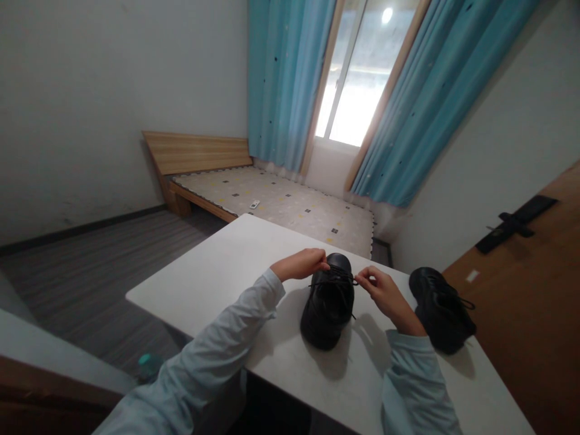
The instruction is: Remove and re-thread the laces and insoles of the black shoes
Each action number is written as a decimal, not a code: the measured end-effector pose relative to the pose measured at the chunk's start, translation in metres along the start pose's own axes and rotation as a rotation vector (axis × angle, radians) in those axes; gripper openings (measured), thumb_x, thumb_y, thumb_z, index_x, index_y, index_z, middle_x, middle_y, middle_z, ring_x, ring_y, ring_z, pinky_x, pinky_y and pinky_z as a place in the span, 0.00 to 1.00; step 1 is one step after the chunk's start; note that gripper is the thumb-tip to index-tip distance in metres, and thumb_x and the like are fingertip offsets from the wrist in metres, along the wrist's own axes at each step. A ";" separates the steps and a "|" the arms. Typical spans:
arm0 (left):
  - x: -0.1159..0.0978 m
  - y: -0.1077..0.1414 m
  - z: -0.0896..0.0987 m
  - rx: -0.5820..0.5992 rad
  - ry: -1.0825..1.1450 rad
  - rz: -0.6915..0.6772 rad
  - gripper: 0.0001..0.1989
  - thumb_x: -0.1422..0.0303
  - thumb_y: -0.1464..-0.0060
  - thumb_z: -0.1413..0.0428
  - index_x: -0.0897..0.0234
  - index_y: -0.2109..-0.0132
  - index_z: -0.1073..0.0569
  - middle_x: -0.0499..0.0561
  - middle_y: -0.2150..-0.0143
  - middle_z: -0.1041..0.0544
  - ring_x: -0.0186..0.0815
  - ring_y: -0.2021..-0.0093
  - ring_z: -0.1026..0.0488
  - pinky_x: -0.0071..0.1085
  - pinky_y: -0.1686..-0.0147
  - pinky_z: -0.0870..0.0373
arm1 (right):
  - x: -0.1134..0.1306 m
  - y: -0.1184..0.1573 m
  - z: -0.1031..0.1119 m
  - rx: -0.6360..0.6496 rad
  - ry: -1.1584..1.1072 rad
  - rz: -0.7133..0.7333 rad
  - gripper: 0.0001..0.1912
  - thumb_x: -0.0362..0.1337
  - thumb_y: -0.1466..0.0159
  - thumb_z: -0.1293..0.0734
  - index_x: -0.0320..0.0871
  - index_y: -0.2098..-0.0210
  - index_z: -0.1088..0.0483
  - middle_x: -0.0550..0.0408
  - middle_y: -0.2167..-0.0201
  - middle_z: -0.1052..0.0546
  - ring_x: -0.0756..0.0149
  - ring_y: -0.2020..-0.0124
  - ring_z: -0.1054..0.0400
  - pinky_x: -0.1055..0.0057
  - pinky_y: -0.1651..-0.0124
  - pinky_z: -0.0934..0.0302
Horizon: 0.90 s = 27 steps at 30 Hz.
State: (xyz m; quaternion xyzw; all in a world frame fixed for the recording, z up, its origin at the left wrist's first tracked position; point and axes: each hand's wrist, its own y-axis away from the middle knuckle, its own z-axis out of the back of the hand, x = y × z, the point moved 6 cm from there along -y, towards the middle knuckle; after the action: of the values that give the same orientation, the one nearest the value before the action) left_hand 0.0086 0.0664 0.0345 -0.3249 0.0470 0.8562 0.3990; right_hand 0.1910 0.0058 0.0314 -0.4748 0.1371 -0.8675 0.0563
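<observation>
A black lace-up shoe (322, 314) stands on the white table (203, 272), its toe pointing away from me and its opening toward me. At the left side of its laces is my left hand (304, 264), fingers closed on part of the black lace near the toe. On the other side, my right hand (378, 287) pinches a lace end between thumb and fingertips, just off the shoe. A second black shoe (441, 311) rests to the right of my right hand, with a lace loop sticking out at its side.
Beyond the table is a bed (281, 193) with a small white object (254, 205) on it. A wooden door (534, 272) is at the right. A bottle with a green cap (145, 362) stands low at the left.
</observation>
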 end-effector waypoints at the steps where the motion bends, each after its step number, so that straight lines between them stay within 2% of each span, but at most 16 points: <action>1: 0.002 0.001 0.000 0.011 -0.003 0.011 0.08 0.65 0.43 0.49 0.65 0.66 0.32 0.48 0.69 0.29 0.31 0.69 0.35 0.24 0.70 0.42 | -0.001 0.001 0.002 0.016 -0.014 -0.025 0.14 0.48 0.49 0.30 0.44 0.79 0.31 0.57 0.81 0.32 0.68 0.78 0.40 0.72 0.76 0.47; 6: 0.004 0.001 -0.005 0.083 -0.024 0.018 0.06 0.66 0.44 0.48 0.64 0.66 0.31 0.47 0.71 0.29 0.31 0.71 0.36 0.24 0.71 0.42 | -0.001 0.005 0.001 0.159 -0.071 -0.142 0.15 0.48 0.52 0.29 0.43 0.82 0.31 0.59 0.85 0.34 0.72 0.83 0.45 0.75 0.83 0.55; 8: -0.003 0.000 -0.003 0.024 -0.019 -0.040 0.04 0.68 0.45 0.47 0.64 0.64 0.30 0.48 0.68 0.28 0.31 0.69 0.34 0.24 0.68 0.40 | 0.001 0.005 -0.001 0.171 -0.095 -0.158 0.15 0.48 0.53 0.28 0.43 0.81 0.30 0.59 0.84 0.33 0.73 0.83 0.46 0.75 0.84 0.56; 11: -0.020 0.000 0.005 -0.159 0.021 -0.150 0.06 0.69 0.46 0.47 0.64 0.60 0.29 0.50 0.64 0.29 0.32 0.63 0.32 0.25 0.61 0.38 | 0.003 0.002 -0.001 0.086 -0.128 -0.149 0.15 0.49 0.52 0.28 0.43 0.78 0.30 0.60 0.85 0.34 0.73 0.84 0.46 0.75 0.84 0.54; 13: -0.028 0.000 0.006 -0.227 0.030 -0.176 0.09 0.66 0.46 0.46 0.63 0.59 0.27 0.50 0.63 0.30 0.33 0.62 0.32 0.26 0.60 0.38 | 0.005 -0.001 -0.002 0.011 -0.142 -0.131 0.16 0.50 0.49 0.30 0.44 0.76 0.30 0.62 0.86 0.36 0.73 0.84 0.46 0.75 0.83 0.54; 17: -0.034 0.000 -0.001 -0.227 -0.056 -0.177 0.10 0.63 0.48 0.44 0.61 0.59 0.25 0.50 0.64 0.32 0.34 0.63 0.32 0.26 0.62 0.37 | 0.009 -0.004 -0.011 -0.027 -0.114 -0.089 0.19 0.54 0.46 0.34 0.44 0.76 0.32 0.61 0.84 0.37 0.73 0.83 0.47 0.75 0.83 0.55; 21: -0.034 0.000 -0.005 -0.204 -0.121 -0.165 0.09 0.63 0.48 0.44 0.62 0.62 0.24 0.50 0.65 0.31 0.34 0.63 0.32 0.26 0.63 0.37 | 0.011 -0.005 -0.021 -0.047 -0.055 -0.050 0.19 0.54 0.47 0.33 0.44 0.78 0.35 0.60 0.81 0.35 0.72 0.81 0.44 0.75 0.80 0.52; 27: -0.035 0.001 -0.006 -0.186 -0.148 -0.132 0.08 0.63 0.51 0.43 0.61 0.64 0.25 0.50 0.64 0.30 0.34 0.63 0.32 0.26 0.64 0.38 | 0.007 -0.005 -0.026 -0.043 -0.124 -0.109 0.20 0.54 0.51 0.30 0.45 0.82 0.37 0.62 0.86 0.38 0.72 0.83 0.46 0.74 0.83 0.55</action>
State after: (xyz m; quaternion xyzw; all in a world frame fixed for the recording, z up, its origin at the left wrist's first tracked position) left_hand 0.0273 0.0411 0.0506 -0.2987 -0.0836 0.8505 0.4248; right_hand 0.1652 0.0135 0.0252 -0.5356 0.1259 -0.8350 0.0072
